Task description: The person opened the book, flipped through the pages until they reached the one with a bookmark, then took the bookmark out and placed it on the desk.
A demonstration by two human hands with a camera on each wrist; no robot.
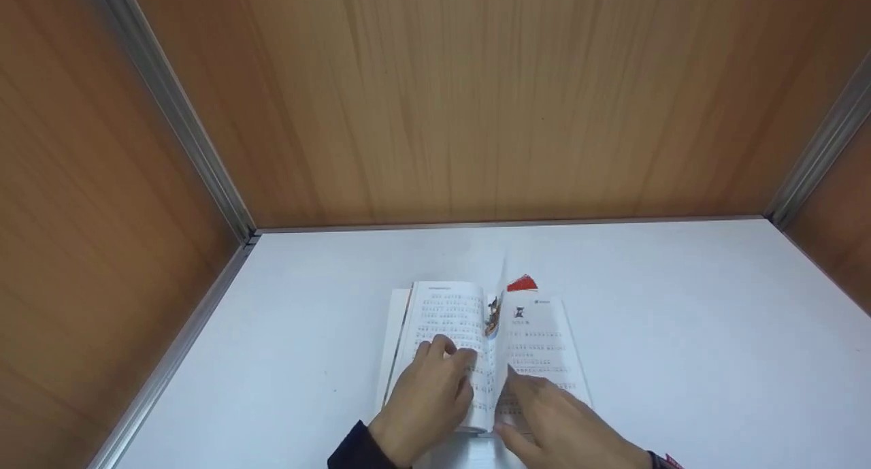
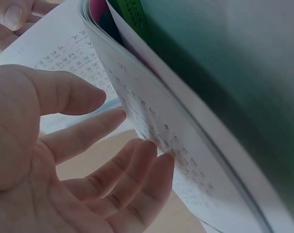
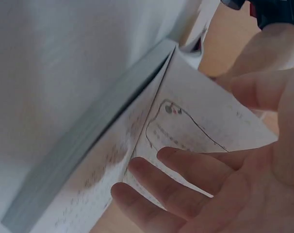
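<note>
A: Where does the open book (image 1: pixel 476 346) lie?

B: Flat on the white worktop (image 1: pixel 680 333), at the near edge, midway between left and right; wooden panels (image 1: pixel 435 101) close off the far side and both flanks.

A: And the left hand (image 1: pixel 425 401)?

B: It rests on the left page, fingers (image 2: pixel 137 160) nearly straight, pressing the paper; nothing is gripped.

A: The right hand (image 1: pixel 565 421)?

B: It is on the right page near the spine, fingers (image 3: pixel 186 170) loosely extended under a lifted leaf (image 1: pixel 502 299) that stands blurred between the pages. Whether the thumb pinches that leaf cannot be told.
</note>
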